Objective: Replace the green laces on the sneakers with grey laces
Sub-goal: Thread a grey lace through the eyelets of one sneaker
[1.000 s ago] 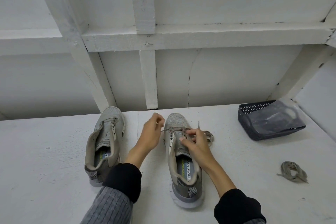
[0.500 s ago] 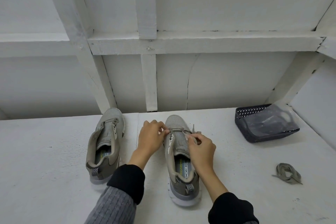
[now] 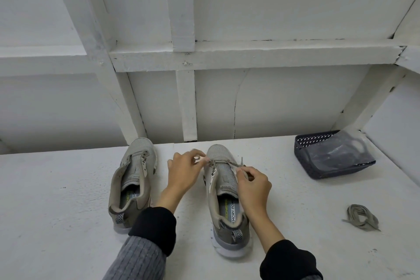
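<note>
Where the two dark cuffs come up from the near edge, both hands meet over the front of the right sneaker (image 3: pixel 227 200), which stands heel toward the person on the white table (image 3: pixel 56 223). Nearest, the right hand (image 3: pixel 254 185) curls over that shoe's right eyelet row, thumb and forefinger pinching a lace (image 3: pixel 237 164) whose tip sticks up just beyond the knuckles. A little farther on, the left hand (image 3: pixel 183 171) pinches the other end of the lace at the left side of the lowest eyelets (its fingertips are motion-blurred, so the exact hold is hard to read). Left of this grip stands the left sneaker (image 3: pixel 134 179), unlaced, not touching either hand. Well to the right of the grip lies a loose bundle of laces (image 3: pixel 362 216), and beyond it a dark basket (image 3: pixel 318 161) holding clear plastic, close to the white framed wall (image 3: pixel 250 98).
</note>
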### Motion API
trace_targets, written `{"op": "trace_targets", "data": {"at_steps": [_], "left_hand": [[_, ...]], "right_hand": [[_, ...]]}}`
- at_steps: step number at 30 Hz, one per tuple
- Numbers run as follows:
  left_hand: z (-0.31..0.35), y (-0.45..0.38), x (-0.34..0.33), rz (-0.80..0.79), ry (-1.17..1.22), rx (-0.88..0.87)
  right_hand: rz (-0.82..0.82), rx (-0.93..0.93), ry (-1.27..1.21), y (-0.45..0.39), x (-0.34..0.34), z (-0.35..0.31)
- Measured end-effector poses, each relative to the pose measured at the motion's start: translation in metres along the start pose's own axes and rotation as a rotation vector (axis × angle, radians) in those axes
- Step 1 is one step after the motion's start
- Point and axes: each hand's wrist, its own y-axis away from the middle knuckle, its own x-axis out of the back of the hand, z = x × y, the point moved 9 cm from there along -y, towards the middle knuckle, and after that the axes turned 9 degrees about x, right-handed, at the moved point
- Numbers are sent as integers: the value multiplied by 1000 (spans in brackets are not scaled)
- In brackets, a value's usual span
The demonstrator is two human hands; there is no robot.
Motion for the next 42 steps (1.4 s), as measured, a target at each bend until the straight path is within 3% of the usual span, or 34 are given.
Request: {"op": "trace_targets", "data": {"at_steps": [2, 4, 6, 8, 10, 12, 16, 18, 24, 30, 32, 37, 42], "left_hand": [[7, 2, -9, 9, -161, -42], [11, 4, -6, 46, -95, -37], [-1, 2, 1, 106, 143, 62], [-23, 0, 21, 271, 512, 212], [-37, 2, 38, 431, 629, 271], [-28, -1, 43, 400, 455, 172], [4, -4, 5, 104, -59, -132], [12, 0, -7, 89, -217, -183], [11, 3, 3, 200, -213, -131], [-39, 7, 44, 462, 222, 312], [-36, 5, 41, 426, 220, 261], [4, -1, -2, 143, -95, -139], [2, 2, 5, 314, -144, -57]], "right_hand": [[-1, -7, -7, 0, -1, -1], [2, -13, -20, 0, -1, -2], [7, -13, -17, 0, 1, -2], [0, -15, -19, 1, 1, -4], [-3, -20, -18, 2, 0, -4], [-2, -28, -25, 2, 0, -5], [16, -60, -66, 2, 0, -4], [21, -74, -79, 2, -1, -4], [2, -67, -83, 2, -4, -4], [-10, -57, -87, 0, -6, -2], [-22, -47, -97, 0, -7, -3], [-102, -30, -60, -3, -14, 0], [-93, -3, -69, -4, -13, 0]]}}
